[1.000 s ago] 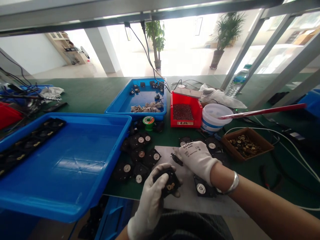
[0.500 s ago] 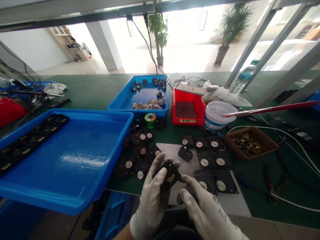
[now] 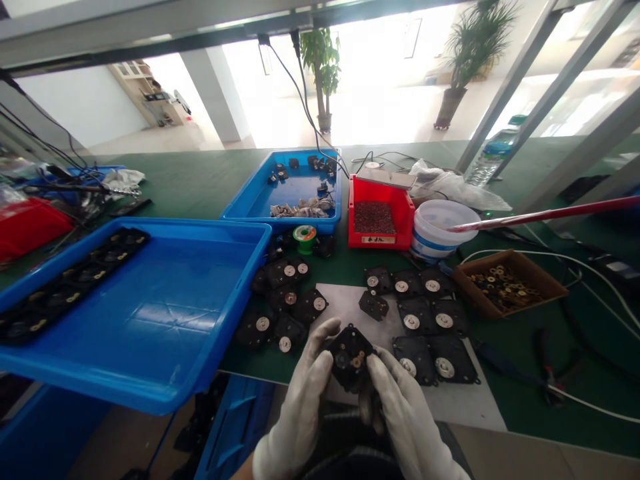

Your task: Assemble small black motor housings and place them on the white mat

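Observation:
Between my two white-gloved hands is a black plastic housing [image 3: 350, 357] with small brass-coloured pieces on its face. My left hand [image 3: 307, 380] grips its left edge, and my right hand [image 3: 397, 393] is closed on its right edge. Beneath lies a grey metal sheet [image 3: 450, 407]. Right of the hands, several black housings with silver discs [image 3: 444, 367] sit in rows. More of these black units [image 3: 285, 343] lie to the left. A smaller black plate [image 3: 374, 305] rests on the sheet just beyond my hands.
A large blue tray [image 3: 200, 360] holds a row of black units on the left. Behind stand another blue tray [image 3: 245, 219], a solder spool [image 3: 305, 241], a red bin [image 3: 380, 240], a white bucket [image 3: 435, 247] and a cardboard box [image 3: 505, 307] of brass parts. Pliers [image 3: 547, 367] lie right.
My right hand has come in from the right and closed on the housing's right edge. The housing has turned so its face shows more fully, and the view has shifted slightly.

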`<action>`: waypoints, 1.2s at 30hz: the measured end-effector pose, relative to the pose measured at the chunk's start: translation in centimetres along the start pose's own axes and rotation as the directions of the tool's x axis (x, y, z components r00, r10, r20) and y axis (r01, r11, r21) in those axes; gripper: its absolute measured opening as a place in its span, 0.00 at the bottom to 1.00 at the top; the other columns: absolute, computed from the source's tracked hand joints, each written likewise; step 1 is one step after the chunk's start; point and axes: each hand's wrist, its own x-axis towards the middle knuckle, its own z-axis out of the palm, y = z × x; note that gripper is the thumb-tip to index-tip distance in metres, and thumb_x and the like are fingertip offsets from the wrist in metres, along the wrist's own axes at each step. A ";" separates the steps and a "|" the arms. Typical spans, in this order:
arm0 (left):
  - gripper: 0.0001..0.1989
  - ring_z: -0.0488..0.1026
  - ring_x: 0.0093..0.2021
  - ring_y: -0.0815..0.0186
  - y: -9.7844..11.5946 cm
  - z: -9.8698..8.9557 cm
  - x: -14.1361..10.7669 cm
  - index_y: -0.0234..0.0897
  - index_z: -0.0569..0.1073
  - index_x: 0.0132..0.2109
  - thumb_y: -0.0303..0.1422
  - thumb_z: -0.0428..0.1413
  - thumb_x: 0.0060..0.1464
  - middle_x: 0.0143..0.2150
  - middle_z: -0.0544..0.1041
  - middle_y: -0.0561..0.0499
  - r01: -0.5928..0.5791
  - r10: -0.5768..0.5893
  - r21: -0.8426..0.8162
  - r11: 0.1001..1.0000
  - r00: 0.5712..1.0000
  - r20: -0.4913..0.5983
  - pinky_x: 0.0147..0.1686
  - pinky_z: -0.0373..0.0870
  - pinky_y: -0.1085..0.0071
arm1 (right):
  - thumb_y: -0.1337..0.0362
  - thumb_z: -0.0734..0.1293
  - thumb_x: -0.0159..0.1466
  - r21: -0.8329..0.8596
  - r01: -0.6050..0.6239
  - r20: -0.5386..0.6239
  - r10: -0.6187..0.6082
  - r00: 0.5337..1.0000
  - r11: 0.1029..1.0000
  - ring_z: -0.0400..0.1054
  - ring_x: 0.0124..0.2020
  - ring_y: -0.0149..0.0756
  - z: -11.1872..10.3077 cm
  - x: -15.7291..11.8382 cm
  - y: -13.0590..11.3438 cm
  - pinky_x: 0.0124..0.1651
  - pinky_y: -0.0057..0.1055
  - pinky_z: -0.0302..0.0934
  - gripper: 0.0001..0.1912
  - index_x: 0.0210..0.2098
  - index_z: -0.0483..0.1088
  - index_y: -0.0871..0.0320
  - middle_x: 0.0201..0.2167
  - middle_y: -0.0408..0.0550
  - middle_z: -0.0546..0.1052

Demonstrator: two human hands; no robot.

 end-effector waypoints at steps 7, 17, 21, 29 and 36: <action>0.20 0.77 0.58 0.48 1.6 -0.5 0.5 0.39 0.76 0.57 0.44 0.61 0.62 0.56 0.81 0.43 0.149 -0.151 0.068 0.986 0.988 0.018 0.57 0.75 0.58 | 0.37 0.65 0.68 0.020 0.034 -0.004 -0.034 0.999 0.999 0.62 0.16 0.33 0.1 0.2 0.1 0.18 0.26 0.58 0.26 0.37 0.73 0.54 0.17 0.41 0.70; 0.21 0.78 0.56 0.49 1.2 0.0 0.3 0.40 0.76 0.54 0.40 0.68 0.56 0.52 0.82 0.43 0.266 -0.261 -0.177 0.948 0.964 0.050 0.53 0.76 0.59 | 0.39 0.66 0.68 0.002 0.173 -0.057 -0.172 0.983 0.985 0.70 0.26 0.38 0.0 0.1 1.3 0.36 0.30 0.73 0.26 0.42 0.79 0.56 0.25 0.44 0.76; 0.21 0.79 0.48 0.54 1.3 0.2 0.3 0.39 0.77 0.53 0.39 0.70 0.55 0.49 0.82 0.44 0.269 -0.255 -0.268 0.925 0.963 0.088 0.49 0.77 0.62 | 0.43 0.66 0.70 0.051 0.176 -0.059 -0.173 0.983 0.983 0.69 0.25 0.37 0.4 0.0 2.0 0.43 0.33 0.74 0.23 0.47 0.79 0.56 0.25 0.43 0.76; 0.18 0.77 0.44 0.60 0.9 0.3 0.3 0.37 0.77 0.50 0.36 0.70 0.55 0.46 0.80 0.46 0.255 -0.237 -0.256 0.932 0.966 0.102 0.47 0.76 0.66 | 0.45 0.65 0.71 0.006 0.241 -0.049 -0.240 0.969 0.971 0.77 0.44 0.42 -0.1 0.3 2.4 0.50 0.28 0.73 0.22 0.49 0.79 0.56 0.43 0.51 0.83; 0.15 0.76 0.45 0.59 1.6 1.0 -0.1 0.38 0.76 0.48 0.34 0.69 0.55 0.44 0.79 0.47 0.244 -0.235 -0.250 0.937 0.970 0.064 0.46 0.75 0.67 | 0.44 0.65 0.71 -0.027 0.284 -0.081 -0.286 0.955 0.958 0.77 0.43 0.42 0.2 0.0 1.9 0.51 0.30 0.74 0.23 0.45 0.80 0.56 0.42 0.52 0.84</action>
